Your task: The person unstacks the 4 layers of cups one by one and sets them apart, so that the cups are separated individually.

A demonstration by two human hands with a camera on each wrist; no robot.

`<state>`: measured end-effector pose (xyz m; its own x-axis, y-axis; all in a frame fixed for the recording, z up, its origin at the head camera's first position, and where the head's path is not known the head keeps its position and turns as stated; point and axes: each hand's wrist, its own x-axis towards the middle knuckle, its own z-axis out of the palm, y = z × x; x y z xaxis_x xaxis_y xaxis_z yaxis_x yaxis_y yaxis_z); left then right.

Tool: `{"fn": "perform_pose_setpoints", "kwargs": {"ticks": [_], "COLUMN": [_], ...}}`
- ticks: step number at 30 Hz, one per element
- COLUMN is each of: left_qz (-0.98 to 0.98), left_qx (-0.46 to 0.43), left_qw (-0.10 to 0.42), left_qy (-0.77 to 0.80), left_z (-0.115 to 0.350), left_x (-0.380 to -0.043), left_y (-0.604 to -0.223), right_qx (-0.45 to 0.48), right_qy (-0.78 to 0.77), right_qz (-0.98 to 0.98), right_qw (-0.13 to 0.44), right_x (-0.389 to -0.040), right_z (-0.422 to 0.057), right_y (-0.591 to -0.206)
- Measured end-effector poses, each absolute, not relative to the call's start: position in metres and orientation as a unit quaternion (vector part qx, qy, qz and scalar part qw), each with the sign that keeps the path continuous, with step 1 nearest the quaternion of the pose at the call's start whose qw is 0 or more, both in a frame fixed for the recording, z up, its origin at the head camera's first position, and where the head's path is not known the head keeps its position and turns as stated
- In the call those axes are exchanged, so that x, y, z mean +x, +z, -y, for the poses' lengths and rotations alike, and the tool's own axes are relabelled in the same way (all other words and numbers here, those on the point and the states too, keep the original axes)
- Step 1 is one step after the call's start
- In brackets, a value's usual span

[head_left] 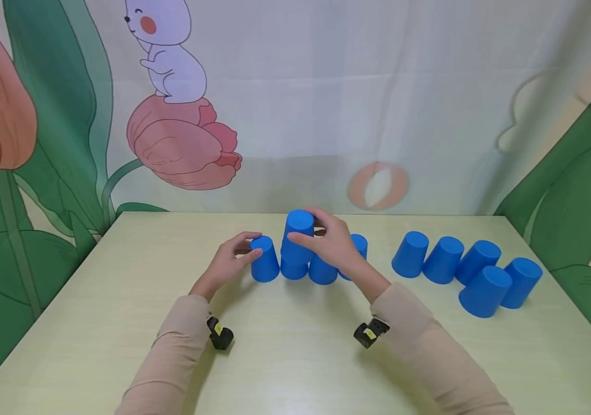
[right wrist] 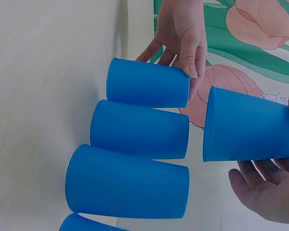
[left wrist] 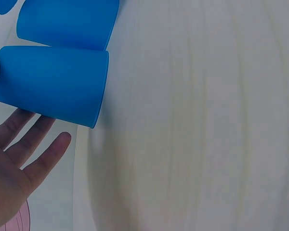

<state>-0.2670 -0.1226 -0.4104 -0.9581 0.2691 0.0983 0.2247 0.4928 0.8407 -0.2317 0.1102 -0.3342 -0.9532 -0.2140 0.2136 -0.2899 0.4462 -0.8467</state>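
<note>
Blue cups stand upside down in a short row at the middle of the table. My left hand (head_left: 225,262) pinches the leftmost cup (head_left: 266,266) near its top, thumb on the near side. In the left wrist view its other fingers (left wrist: 44,159) are spread beside that cup. With thumb and fingers, my right hand (head_left: 336,242) holds another upside-down cup (right wrist: 248,127) above the row. That cup overlaps the second cup (head_left: 294,272) in the head view, while the right wrist view shows a gap between them. Under my right hand stands the third cup (head_left: 323,273); a fourth cup (head_left: 360,246) is partly hidden behind the wrist.
Several more upside-down blue cups, among them a front cup (head_left: 484,293) and a left one (head_left: 410,255), stand grouped at the right of the table (head_left: 295,357). A printed curtain (head_left: 295,115) hangs behind the far edge.
</note>
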Motion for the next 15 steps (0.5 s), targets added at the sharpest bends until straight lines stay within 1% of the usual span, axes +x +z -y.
{"fn": "perform_pose_setpoints", "kwargs": {"ticks": [15], "left_qz": [-0.861], "left_qx": [0.143], "left_qw": [0.027], "left_qy": [0.487], "left_z": [0.122], "left_x": [-0.267], "left_y": [-0.410], "right_qx": [0.141], "right_qy": [0.508], "right_qz": [0.848], "right_qw": [0.049], "right_x": [-0.214], "right_z": [-0.136], "right_y": [-0.334]}}
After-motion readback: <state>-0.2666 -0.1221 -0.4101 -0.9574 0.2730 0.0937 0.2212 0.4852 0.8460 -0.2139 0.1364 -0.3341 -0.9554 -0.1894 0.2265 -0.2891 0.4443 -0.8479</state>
